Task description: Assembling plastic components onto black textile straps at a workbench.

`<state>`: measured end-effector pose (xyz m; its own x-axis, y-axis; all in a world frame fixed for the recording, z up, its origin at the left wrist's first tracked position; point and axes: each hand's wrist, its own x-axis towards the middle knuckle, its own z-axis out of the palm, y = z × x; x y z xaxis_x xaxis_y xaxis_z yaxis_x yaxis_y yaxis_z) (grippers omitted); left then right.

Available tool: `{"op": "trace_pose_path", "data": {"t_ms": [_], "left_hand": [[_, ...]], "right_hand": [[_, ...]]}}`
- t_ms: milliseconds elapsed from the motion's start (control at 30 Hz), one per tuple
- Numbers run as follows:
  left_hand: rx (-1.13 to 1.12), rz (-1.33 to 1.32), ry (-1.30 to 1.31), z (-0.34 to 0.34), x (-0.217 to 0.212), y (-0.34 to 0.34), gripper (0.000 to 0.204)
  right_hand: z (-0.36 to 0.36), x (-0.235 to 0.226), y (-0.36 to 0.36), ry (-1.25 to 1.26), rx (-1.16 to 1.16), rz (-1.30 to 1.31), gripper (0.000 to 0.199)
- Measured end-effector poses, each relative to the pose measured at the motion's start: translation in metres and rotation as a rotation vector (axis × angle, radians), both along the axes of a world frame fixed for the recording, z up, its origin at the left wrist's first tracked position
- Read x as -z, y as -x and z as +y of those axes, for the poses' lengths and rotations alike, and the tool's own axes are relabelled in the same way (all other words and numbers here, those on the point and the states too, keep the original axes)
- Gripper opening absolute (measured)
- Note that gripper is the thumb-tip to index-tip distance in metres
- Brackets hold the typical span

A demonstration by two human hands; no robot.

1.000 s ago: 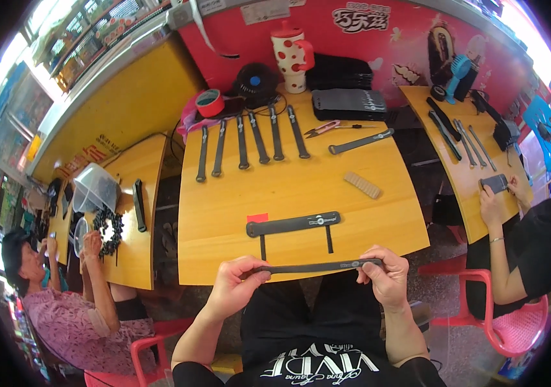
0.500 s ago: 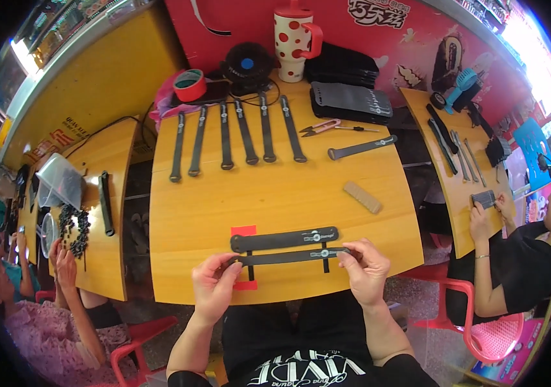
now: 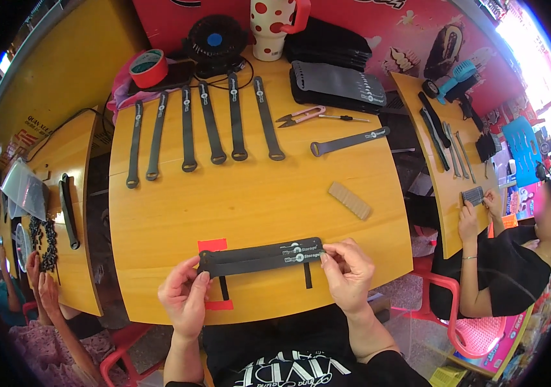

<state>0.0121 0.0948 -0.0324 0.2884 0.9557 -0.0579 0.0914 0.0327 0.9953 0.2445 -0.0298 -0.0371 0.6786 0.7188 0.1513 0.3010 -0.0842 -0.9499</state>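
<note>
Between my two hands a dark grey strap (image 3: 256, 262) with white print is stretched level. My left hand (image 3: 185, 293) pinches its left end between thumb and fingers. My right hand (image 3: 349, 274) grips the right end the same way. Directly behind it, mostly covered, lies a wider dark strap piece (image 3: 259, 251) near the table's front edge. The two overlap; whether they touch all along I cannot tell. Under them show red tape (image 3: 219, 305) and two short black strips, one of them (image 3: 309, 275) at the right.
Several looped straps (image 3: 211, 126) lie in a row at the back left, with another strap (image 3: 350, 142) at the right. Nearby are thread snips (image 3: 301, 116), a tan ridged block (image 3: 350, 200), stacked dark pieces (image 3: 337, 87), a fan (image 3: 216, 42) and red tape roll (image 3: 148, 69). People work at both sides.
Both hands have moved the strap away from me, from in front of the wider piece to over it. The whole view has shifted a little.
</note>
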Motion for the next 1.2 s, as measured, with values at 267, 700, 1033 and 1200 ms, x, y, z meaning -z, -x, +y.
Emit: {"op": "trace_pose_path", "data": {"t_ms": [267,700,1033,1200], "left_hand": [[-0.045,0.015,-0.019,-0.0019,0.0028,-0.0016,0.028],[-0.048,0.030,-0.053,-0.0020,0.0056,-0.0024,0.028],[-0.055,0.075,-0.055,-0.0020,0.0059,-0.0016,0.028],[-0.041,0.043,0.013,-0.0015,-0.0003,-0.0038,0.027]], "right_hand": [[-0.0010,0.0089,0.0013,0.002,0.027,-0.025,0.021],[0.0020,0.0085,0.0049,0.038,0.088,-0.024,0.024],[0.0037,0.0070,0.0062,0.063,0.132,-0.044,0.020],[0.0031,0.0078,0.0050,0.083,0.132,-0.065,0.019]]}}
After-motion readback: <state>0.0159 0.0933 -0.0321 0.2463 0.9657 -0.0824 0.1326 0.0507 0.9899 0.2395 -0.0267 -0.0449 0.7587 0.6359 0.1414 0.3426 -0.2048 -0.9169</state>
